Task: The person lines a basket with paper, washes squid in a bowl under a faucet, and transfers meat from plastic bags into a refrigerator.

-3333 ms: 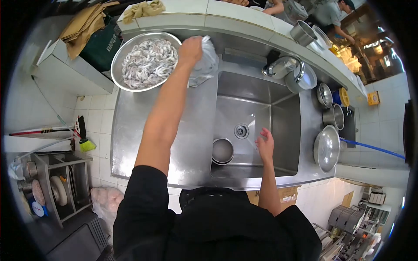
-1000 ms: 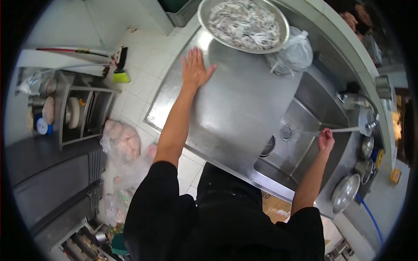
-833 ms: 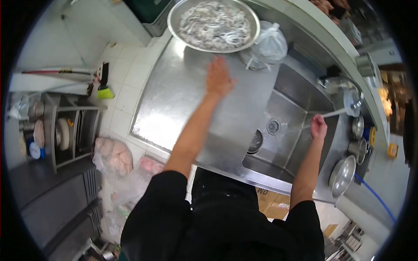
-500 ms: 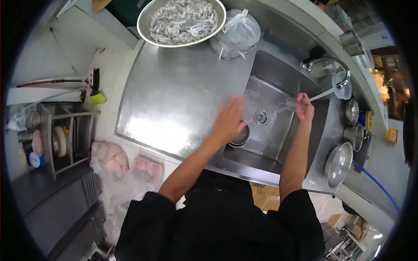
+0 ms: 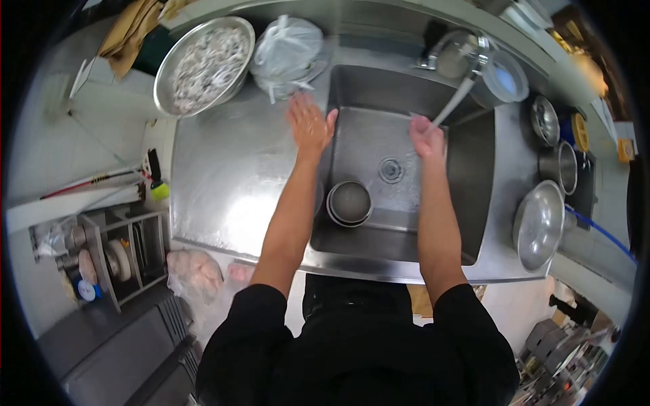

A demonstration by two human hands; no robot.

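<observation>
My left hand (image 5: 310,125), wet, is spread open over the steel counter (image 5: 230,162) at the sink's left edge, just below a knotted clear plastic bag (image 5: 288,51). It holds nothing. My right hand (image 5: 427,137) is inside the steel sink (image 5: 365,128) near its right wall, palm up with its fingers loosely bent, and nothing shows in it. Water (image 5: 452,103) from the curved faucet (image 5: 482,54) runs onto this hand. Low in the sink's left side sit stacked metal bowls (image 5: 351,203). The drain (image 5: 391,170) lies between the hands.
A large metal bowl of raw shrimp (image 5: 210,68) stands at the counter's back left. Right of the sink are a clear plastic tub (image 5: 502,78), a metal pot (image 5: 558,166) and a tilted steel bowl (image 5: 539,227). Bagged meat (image 5: 195,271) lies on the floor at left.
My left hand has moved from above the stacked bowls up and left, over the counter. My right hand has come into the water stream. The view has turned and shifted.
</observation>
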